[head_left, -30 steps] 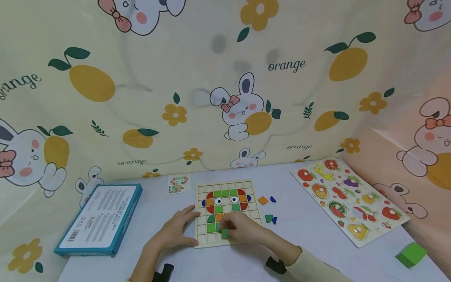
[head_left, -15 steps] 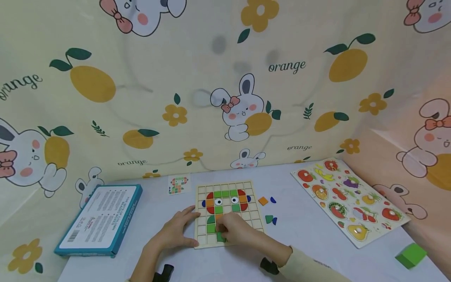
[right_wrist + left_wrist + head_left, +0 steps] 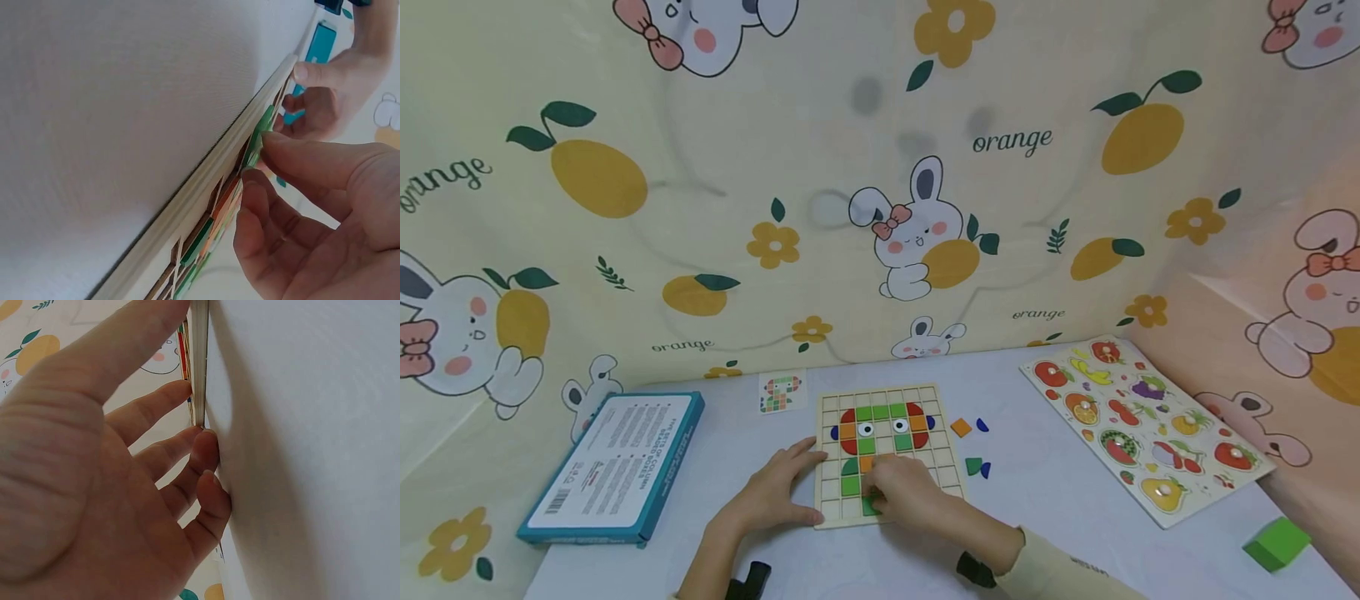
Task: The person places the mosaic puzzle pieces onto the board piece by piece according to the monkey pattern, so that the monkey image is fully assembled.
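Observation:
A pale wooden grid board (image 3: 942, 456) lies on the white table, with coloured tiles forming a figure with two eyes. My left hand (image 3: 771, 492) rests along its left side, thumb at the near corner and fingers spread against the edge. Between thumb and fingertips, my right hand (image 3: 906, 492) pinches a green tile (image 3: 257, 137) over a cell near the board's front edge. In the right wrist view the tile is tilted against the grid. My right hand hides several cells in the lower middle of the board.
Right of the board lie an orange square (image 3: 961, 427), a green piece (image 3: 973, 466) and two blue pieces. A small pattern card (image 3: 782, 392) lies behind it. A teal-edged box (image 3: 617, 467) stands left; a fruit puzzle board (image 3: 1195, 492) and green block (image 3: 1277, 543) lie right.
My right hand has shifted slightly left with the green tile, bringing it down to the board's lower rows, and has barely moved since half a second ago. The left hand stays in place.

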Demonstrator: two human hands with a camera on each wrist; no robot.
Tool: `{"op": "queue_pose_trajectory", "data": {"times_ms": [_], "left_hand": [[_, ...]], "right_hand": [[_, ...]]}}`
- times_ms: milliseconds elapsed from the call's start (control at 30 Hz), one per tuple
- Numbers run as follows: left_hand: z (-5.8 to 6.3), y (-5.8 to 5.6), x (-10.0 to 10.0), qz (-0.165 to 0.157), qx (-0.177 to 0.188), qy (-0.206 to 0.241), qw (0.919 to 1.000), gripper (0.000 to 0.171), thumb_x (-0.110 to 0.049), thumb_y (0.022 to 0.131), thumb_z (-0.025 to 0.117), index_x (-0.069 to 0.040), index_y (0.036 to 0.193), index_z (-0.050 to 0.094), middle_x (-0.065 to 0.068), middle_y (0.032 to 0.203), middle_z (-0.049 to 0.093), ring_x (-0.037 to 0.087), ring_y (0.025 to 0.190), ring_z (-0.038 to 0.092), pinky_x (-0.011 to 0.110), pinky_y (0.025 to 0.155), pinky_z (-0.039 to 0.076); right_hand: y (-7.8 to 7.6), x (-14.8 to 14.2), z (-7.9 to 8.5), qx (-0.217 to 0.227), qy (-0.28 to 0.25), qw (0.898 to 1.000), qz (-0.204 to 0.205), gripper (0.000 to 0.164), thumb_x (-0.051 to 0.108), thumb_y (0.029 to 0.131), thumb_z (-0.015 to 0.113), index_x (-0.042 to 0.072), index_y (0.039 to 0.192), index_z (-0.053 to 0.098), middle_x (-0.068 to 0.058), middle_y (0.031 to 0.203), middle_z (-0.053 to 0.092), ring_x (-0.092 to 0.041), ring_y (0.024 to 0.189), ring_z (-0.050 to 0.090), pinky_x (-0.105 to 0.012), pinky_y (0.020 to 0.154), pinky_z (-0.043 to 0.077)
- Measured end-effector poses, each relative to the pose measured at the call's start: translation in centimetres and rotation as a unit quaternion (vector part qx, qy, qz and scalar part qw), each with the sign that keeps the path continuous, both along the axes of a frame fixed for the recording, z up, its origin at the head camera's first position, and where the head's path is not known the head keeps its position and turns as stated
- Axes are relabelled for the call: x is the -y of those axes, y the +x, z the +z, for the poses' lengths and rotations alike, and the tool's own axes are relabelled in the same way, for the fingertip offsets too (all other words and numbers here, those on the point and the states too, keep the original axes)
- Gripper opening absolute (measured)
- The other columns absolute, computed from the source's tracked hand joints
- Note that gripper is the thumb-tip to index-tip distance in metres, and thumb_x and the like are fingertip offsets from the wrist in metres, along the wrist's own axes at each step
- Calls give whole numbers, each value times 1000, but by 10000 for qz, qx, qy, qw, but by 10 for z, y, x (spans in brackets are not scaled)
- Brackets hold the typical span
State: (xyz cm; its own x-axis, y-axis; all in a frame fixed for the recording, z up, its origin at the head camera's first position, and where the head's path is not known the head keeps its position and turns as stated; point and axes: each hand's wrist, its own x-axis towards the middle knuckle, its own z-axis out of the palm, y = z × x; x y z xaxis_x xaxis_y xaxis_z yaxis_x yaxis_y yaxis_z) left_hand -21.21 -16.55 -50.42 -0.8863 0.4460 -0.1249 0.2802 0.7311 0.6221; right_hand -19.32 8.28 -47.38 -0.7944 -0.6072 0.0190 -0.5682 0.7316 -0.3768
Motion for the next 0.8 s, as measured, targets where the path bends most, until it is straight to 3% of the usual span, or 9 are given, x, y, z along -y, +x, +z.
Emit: {"op": "queue_pose_trajectory", "data": {"times_ms": [167, 333, 567, 700, 800], "left_hand": [[1, 1, 1, -23, -6, 13, 10000, 90, -47, 68, 90, -17, 144, 53, 12, 159, 33, 41, 141, 34, 66, 105, 36], [1, 0, 0, -37, -25, -31, 10000, 90, -47, 68, 90, -17, 144, 53, 12, 159, 33, 41, 142, 33, 66, 106, 36], [1, 1, -1, 23, 6, -52, 10000, 91, -48, 67, 90, -17, 144, 53, 13, 159, 33, 41, 142, 32, 66, 107, 34], [1, 1, -2, 18, 38, -47, 10000, 91, -48, 67, 90, -17, 144, 53, 13, 159, 33, 42, 143, 31, 66, 107, 34], [2, 1, -1, 42, 59, -64, 10000, 91, -48, 67, 90, -18, 144, 53, 12, 160, 32, 41, 143, 31, 66, 108, 33]], "right_hand": [[-1, -14, 6, 144, -304, 9994, -113, 5, 10, 83, 78, 15, 84, 79, 13, 77, 57, -3, 69, 48, -21, 63, 44], [2, -55, 16, 374, -512, 9971, -426, 6, 8, 82, 77, 10, 87, 77, 11, 74, 57, -7, 67, 46, -24, 59, 39], [27, -122, 14, 1353, -70, 9865, -918, 26, 14, 74, 87, 12, 95, 73, 8, 83, 57, -11, 75, 49, -31, 66, 45], [43, -150, 5, 1445, 39, 9838, -1060, 36, 18, 69, 91, 16, 96, 67, 6, 85, 51, -10, 74, 46, -28, 63, 44], [52, -159, -1, 1751, -97, 9750, -1362, 35, 16, 70, 89, 18, 94, 64, 4, 85, 49, -13, 75, 46, -27, 63, 43]]}}
